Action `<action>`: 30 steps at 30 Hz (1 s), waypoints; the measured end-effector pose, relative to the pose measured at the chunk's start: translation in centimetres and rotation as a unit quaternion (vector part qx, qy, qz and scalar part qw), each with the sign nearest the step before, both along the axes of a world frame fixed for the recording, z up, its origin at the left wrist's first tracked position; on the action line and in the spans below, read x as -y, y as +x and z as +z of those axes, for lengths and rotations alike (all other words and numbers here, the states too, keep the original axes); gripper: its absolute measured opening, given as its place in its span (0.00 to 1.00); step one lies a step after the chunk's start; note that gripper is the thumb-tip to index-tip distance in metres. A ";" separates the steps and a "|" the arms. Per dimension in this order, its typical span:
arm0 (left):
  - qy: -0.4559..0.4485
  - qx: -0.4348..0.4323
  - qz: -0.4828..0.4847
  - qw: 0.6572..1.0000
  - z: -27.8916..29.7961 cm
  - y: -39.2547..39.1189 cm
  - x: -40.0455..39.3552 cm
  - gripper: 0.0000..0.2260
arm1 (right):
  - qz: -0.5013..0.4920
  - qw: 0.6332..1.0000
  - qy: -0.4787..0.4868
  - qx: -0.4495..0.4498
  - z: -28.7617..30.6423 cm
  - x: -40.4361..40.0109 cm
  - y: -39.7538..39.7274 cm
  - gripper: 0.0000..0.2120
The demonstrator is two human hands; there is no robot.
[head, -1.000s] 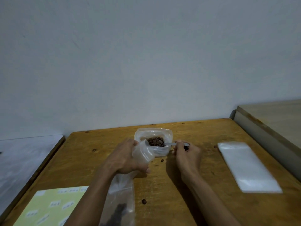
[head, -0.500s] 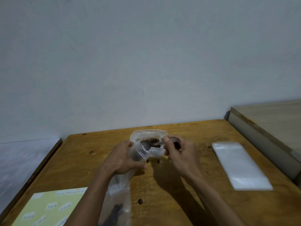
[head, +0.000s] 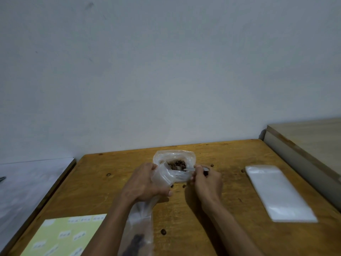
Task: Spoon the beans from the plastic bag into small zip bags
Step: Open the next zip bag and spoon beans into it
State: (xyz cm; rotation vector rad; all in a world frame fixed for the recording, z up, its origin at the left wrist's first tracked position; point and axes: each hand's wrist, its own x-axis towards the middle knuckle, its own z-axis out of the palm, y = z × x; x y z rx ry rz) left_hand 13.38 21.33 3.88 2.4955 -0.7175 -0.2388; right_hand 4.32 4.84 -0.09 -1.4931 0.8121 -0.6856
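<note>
A clear plastic bag (head: 174, 156) with dark brown beans (head: 177, 164) stands open at the middle of the wooden table (head: 230, 200). My left hand (head: 143, 183) grips the mouth of a small zip bag (head: 162, 175), which hangs down toward me with a few beans at its bottom (head: 135, 242). My right hand (head: 207, 180) pinches a clear plastic spoon (head: 188, 169) whose tip reaches into the bean bag. A few loose beans (head: 163, 232) lie on the table.
A flat stack of empty zip bags (head: 278, 193) lies to the right. A pale green sheet of labels (head: 64, 235) sits at the near left corner. A lighter table (head: 313, 141) adjoins on the right, a white surface (head: 27, 185) on the left.
The spoon went from the bean bag to the zip bag's mouth half a second ago and is now back in the bean bag. My left hand kept hold of the zip bag.
</note>
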 end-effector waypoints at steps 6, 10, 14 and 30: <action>-0.002 -0.003 0.001 1.000 -0.1 0.1 -0.2 0.48 | -0.006 0.988 0.120 0.101 2.8 1.6 -2.5 0.05; -0.002 0.001 0.001 1.000 0.0 0.1 -0.2 0.49 | 0.040 0.985 0.121 0.117 3.7 2.2 -4.2 0.06; -0.003 -0.001 0.003 1.000 0.0 -0.1 -0.1 0.50 | 0.103 0.988 0.042 0.106 3.5 1.6 -5.5 0.05; -0.020 -0.007 0.004 1.000 -0.2 -0.3 -0.2 0.50 | 0.052 0.964 -0.260 -0.002 0.5 1.1 -1.1 0.09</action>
